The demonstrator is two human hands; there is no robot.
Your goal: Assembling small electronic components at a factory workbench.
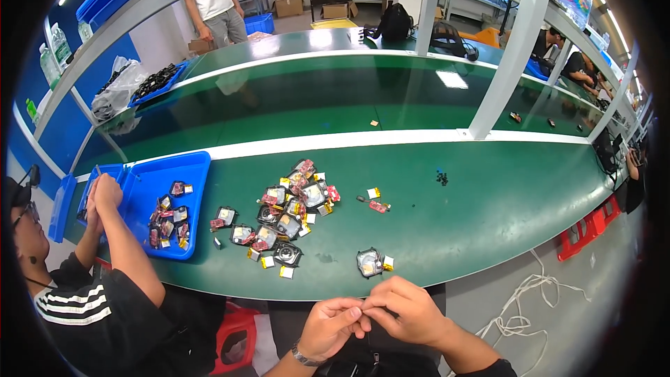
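Just off the near edge of the green table, my left hand and my right hand meet fingertip to fingertip. Both are closed in a pinch, and whatever lies between the fingers is too small to make out. Closest to them on the table is a small black-framed electronic unit with a battery in yellow and silver beside it. Further left lies a pile of similar units with red circuit boards and small batteries. Beyond my hands rest a loose red circuit board and a little battery.
A co-worker's hands are busy at the left, by a blue tray holding more units. Small black parts lie scattered at the right. A grey metal post rises from the white rail. White cables trail over the floor.
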